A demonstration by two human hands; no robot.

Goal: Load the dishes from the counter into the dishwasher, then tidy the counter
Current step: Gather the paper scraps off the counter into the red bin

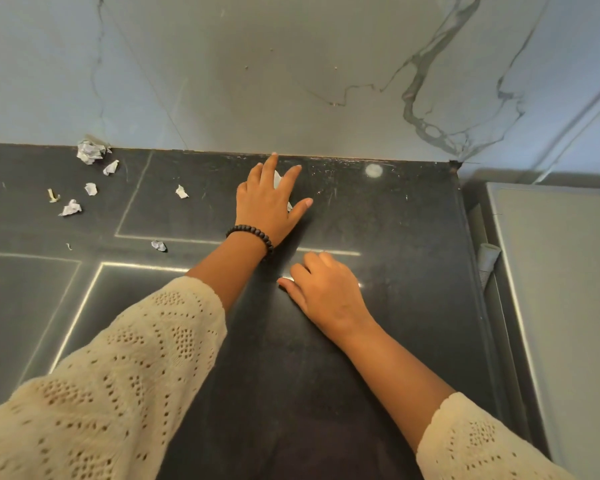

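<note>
The left hand (269,199) lies flat on the dark table (395,220) near the marble wall (291,64), fingers (290,174) spread over a white paper scrap (278,178). The right hand (326,292) rests nearer, fingers loosely bent. Crumpled paper bits (90,151) lie scattered at the left.

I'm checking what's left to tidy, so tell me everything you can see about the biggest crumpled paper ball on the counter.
The biggest crumpled paper ball is white with faint grey markings, loosely scrunched with jagged folds. It lies at the back left of the dark counter, right against the foot of the marble-look wall. Nothing holds it; both hands are well to its right. Smaller paper scraps lie scattered just in front of it.
</note>
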